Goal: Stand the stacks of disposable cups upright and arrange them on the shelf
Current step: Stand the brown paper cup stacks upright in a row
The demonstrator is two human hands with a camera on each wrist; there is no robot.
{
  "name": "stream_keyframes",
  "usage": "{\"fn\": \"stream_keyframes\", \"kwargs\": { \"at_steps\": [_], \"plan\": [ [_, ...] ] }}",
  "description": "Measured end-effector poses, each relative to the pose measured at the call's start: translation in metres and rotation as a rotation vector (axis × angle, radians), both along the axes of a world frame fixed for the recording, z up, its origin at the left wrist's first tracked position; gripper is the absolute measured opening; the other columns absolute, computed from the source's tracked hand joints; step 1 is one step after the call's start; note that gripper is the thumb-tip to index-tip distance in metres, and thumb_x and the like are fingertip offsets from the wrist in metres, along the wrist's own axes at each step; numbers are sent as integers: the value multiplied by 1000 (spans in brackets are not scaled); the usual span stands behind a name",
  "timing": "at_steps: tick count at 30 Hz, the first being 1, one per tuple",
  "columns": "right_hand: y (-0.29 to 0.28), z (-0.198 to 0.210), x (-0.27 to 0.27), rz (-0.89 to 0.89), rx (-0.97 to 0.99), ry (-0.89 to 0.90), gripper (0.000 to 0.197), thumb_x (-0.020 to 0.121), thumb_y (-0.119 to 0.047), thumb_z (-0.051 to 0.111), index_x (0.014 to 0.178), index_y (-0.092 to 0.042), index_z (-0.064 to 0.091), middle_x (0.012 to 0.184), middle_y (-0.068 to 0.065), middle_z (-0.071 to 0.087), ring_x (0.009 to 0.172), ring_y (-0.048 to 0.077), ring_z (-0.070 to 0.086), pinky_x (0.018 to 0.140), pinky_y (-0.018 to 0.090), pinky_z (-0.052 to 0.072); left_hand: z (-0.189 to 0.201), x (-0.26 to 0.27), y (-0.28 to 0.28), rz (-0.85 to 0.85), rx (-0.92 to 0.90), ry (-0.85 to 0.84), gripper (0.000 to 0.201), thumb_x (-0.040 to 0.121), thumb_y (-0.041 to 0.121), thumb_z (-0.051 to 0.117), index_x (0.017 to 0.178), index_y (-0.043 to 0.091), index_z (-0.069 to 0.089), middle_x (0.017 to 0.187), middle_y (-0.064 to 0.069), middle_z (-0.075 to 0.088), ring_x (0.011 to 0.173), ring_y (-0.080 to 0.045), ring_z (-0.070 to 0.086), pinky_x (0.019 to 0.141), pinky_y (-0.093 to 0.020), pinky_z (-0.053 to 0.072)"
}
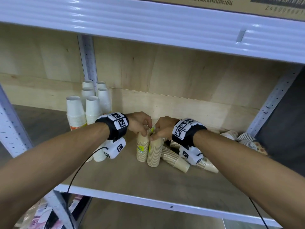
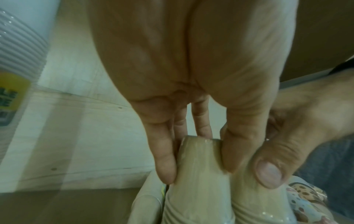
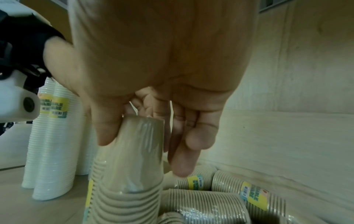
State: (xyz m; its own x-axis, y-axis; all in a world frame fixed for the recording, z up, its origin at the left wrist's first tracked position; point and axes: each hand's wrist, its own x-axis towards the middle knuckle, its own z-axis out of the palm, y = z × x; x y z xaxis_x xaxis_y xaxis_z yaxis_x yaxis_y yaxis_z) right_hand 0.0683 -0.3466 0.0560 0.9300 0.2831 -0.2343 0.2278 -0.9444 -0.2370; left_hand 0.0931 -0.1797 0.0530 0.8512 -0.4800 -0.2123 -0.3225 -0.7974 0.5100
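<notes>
The left hand (image 1: pixel 140 123) and right hand (image 1: pixel 162 128) each pinch an upright tan stack (image 1: pixel 142 148) mid-shelf (image 1: pixel 115 179); white stacks (image 1: pixel 90 106) stand done, while several tan stacks (image 1: pixel 175 158) lie toppled at right.

Your left hand (image 1: pixel 140 123) grips the top of one upright beige cup stack (image 1: pixel 142 148), your right hand (image 1: pixel 162 128) its neighbour (image 1: pixel 154 153); white stacks (image 1: pixel 89 109) stand left on the shelf (image 1: pixel 115 177).

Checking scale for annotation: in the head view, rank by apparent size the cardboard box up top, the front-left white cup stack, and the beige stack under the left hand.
1. cardboard box, though cropped
2. white cup stack
3. beige stack, similar, slightly smaller
</notes>
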Motion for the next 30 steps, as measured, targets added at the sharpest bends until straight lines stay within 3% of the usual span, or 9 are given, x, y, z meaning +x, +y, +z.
{"fn": "stream_keyframes", "kwargs": {
  "at_steps": [3,6,8,10,12,17,22,27,30],
  "plan": [
    [2,3,0,33,-29,11,41,75,-44,77,67,-11,53,59,-1,45,54,12,46,51,24,38,-1,0,-1,26,-30,-9,34,77,15,79,108,15,66,109,-4,59,96,-20,65,76,-35,62],
    [6,7,0,103,-63,16,31,75,-31,78,70,-12,54,61,-3,44,55,10,43,49,23,33,-1,-1,-3,42,-53,-19,30,76,18,81,102,15,65,105,-10,65,87,-19,67,67,-29,62],
    [6,10,1,123,-66,40,25,76,-25,78,82,-8,61,69,-2,50,63,11,48,49,22,34,0,-1,-4,31,-34,-20,28,75,20,81,97,20,64,101,-5,64,86,-16,66,62,-24,58],
    [5,9,1,122,-49,46,34,75,-26,78,97,-2,66,80,2,57,72,13,54,54,22,39,2,-2,-5,9,12,-20,31,75,23,81,99,23,62,96,4,59,85,-12,62,60,-21,53],
    [4,6,2,83,-35,27,40,75,-31,78,101,-2,69,80,3,59,68,14,56,57,23,42,5,-3,-6,-14,51,-22,35,76,21,80,106,23,62,91,9,55,82,-10,58,59,-20,49],
    [4,4,5,43,-40,40,38,72,-39,81,74,-5,65,62,-1,55,59,14,54,56,24,42,3,-3,-4,9,29,2,37,79,12,75,114,17,64,109,-3,60,98,-21,66,78,-33,61],
    [2,7,6,84,-32,26,41,73,-37,81,94,-3,72,79,2,63,73,15,58,57,22,42,-1,-2,-4,52,-26,13,39,77,23,80,112,17,65,112,-7,63,95,-24,69,74,-34,62],
    [1,8,6,37,-68,40,52,69,-47,80,94,-2,70,68,0,58,60,14,54,55,24,41,2,-4,-6,23,-31,20,34,79,20,78,109,21,64,107,-4,64,96,-19,65,74,-28,59],
    [0,10,5,41,-69,65,43,74,-37,80,98,-2,70,77,3,61,61,12,56,54,24,46,4,-4,-8,22,-39,26,32,81,16,75,111,18,66,111,-6,64,101,-22,66,79,-32,60]
  ]
}}
